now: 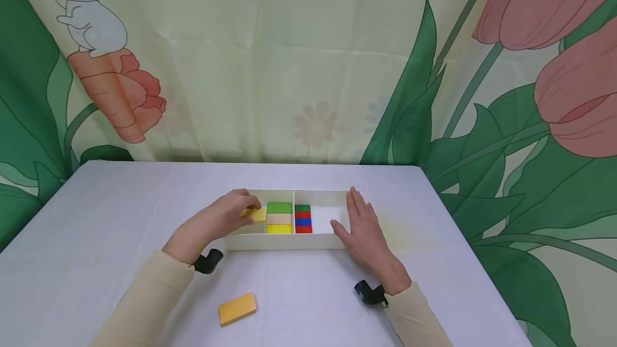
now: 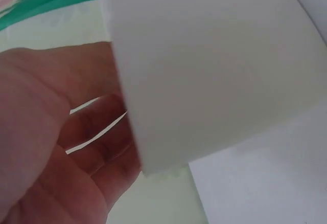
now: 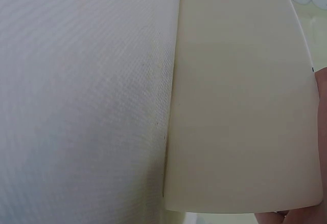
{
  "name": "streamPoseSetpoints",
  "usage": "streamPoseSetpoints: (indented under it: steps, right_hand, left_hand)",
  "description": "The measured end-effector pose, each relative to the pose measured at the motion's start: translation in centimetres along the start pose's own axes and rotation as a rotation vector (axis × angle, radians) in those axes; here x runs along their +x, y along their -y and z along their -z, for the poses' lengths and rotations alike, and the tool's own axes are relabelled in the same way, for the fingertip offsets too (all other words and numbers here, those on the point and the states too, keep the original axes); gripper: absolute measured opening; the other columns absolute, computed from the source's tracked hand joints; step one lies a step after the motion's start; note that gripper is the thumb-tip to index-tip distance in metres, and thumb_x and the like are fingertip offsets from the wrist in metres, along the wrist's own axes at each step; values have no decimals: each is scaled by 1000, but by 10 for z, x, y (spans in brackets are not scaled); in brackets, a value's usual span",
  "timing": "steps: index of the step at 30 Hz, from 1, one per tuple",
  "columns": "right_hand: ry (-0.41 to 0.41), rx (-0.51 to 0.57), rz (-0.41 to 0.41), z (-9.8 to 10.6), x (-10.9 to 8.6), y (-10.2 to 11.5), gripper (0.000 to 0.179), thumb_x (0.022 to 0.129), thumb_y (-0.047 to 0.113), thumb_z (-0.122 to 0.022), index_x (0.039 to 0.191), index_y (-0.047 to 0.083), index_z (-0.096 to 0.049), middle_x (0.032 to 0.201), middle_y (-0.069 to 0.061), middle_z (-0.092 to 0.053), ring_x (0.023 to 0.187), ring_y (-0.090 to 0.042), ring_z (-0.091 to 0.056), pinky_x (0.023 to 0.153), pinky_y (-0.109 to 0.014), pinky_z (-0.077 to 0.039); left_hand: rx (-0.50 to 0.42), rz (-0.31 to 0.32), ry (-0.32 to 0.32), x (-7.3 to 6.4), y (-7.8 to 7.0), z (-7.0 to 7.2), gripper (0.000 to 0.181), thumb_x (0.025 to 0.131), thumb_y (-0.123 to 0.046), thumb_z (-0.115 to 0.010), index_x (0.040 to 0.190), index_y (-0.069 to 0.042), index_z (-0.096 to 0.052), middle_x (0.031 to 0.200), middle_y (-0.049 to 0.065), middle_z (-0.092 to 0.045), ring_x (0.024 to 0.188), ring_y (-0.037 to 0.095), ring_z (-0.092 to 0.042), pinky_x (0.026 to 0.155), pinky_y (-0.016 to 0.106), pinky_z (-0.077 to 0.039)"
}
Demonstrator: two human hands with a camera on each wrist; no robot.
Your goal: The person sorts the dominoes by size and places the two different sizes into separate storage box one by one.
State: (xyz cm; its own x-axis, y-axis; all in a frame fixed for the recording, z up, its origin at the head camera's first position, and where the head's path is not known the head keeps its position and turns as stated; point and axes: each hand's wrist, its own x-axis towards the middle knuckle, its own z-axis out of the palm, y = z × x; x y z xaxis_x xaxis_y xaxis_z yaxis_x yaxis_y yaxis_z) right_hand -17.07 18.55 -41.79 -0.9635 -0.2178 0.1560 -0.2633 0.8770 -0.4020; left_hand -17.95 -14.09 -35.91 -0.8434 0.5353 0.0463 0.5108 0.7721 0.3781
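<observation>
A long white box (image 1: 284,242) with a divider lies on the table. My left hand (image 1: 223,216) pinches a light yellow block (image 1: 258,215) at the left end of the left compartment. Beside that block are a green block (image 1: 279,208), a beige block (image 1: 279,219) and a bright yellow block (image 1: 279,228). My right hand (image 1: 365,233) rests at the box's right end, fingers fairly straight and thumb over the front side. In the left wrist view, the box wall (image 2: 214,81) hides the left fingertips; the right wrist view shows mostly box wall (image 3: 245,106).
An orange-yellow block (image 1: 237,309) lies on the white-covered table (image 1: 299,288) in front of the box. Several smaller blocks, dark green (image 1: 302,208), red and blue (image 1: 303,222), stand in the right compartment next to the divider. A printed curtain (image 1: 270,68) hangs behind the table.
</observation>
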Motion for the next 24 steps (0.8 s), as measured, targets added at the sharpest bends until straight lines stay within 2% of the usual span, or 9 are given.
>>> streamPoseSetpoints:
  steps: [10, 15, 24]
  right_hand:
    - [14, 6, -5, 0, -1, 1, 86, 97, 45, -54, 157, -1, -13, 167, -14, -10, 154, -33, -12, 124, -57, -11]
    - [5, 8, -1, 0, -1, 0, 86, 97, 45, -55, 157, -1, -13, 167, -14, -11, 154, -33, -13, 124, -57, -11]
    - [5, 8, 1, 1, 0, -1, 85, 97, 45, -54, 157, -1, -13, 167, -13, -10, 154, -32, -12, 125, -57, -11]
  left_hand:
    - [145, 34, -14, 12, -1, -8, 24, 81, 1, -78, 104, 0, -71, 92, 10, -64, 82, 21, -59, 77, 33, -56]
    - [182, 46, -28, 17, -2, -10, 23, 81, 1, -78, 102, -1, -70, 91, 11, -64, 81, 24, -60, 76, 36, -56]
    - [221, 69, 15, 29, 2, -20, 16, 83, 4, -73, 98, 0, -70, 88, 13, -63, 78, 24, -57, 73, 34, -54]
